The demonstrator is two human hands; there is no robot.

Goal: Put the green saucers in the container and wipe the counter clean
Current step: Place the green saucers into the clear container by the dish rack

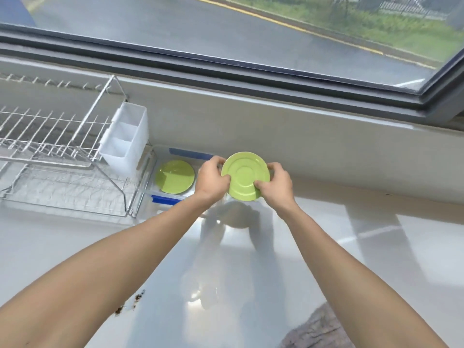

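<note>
Cloth (317,330): grey, lying on the counter (351,259) at the near edge, below and to the right of the right forearm.
Crumbs (130,301): dark specks on the white counter, close beside the left forearm, well short of both hands.
Forearms: 2 bare forearms reach forward over the counter and converge toward the held saucer.
Left hand (212,180): closed on the left rim of the held saucer, thumb on the near face, fingers curled behind the rim.
Right hand (275,185): closed on the lower right rim of the same saucer, thumb pressed on the near face, fingers behind.
Held saucer (245,175): green, between the 2 hands, raised off the counter and tilted so that its ringed underside faces the camera.
Second saucer (175,176): green, lying flat inside the container, just left of the left hand.
Container (165,199): clear plastic with blue clips, on the counter left of and partly behind the left hand; its right end is hidden by that hand.
Dish rack (57,156): wire, further left of the container, with a white utensil holder (125,139) hung on its right side.
Window (226,33): beyond both hands, above a pale sill; a road and grass show through the glass.
</note>
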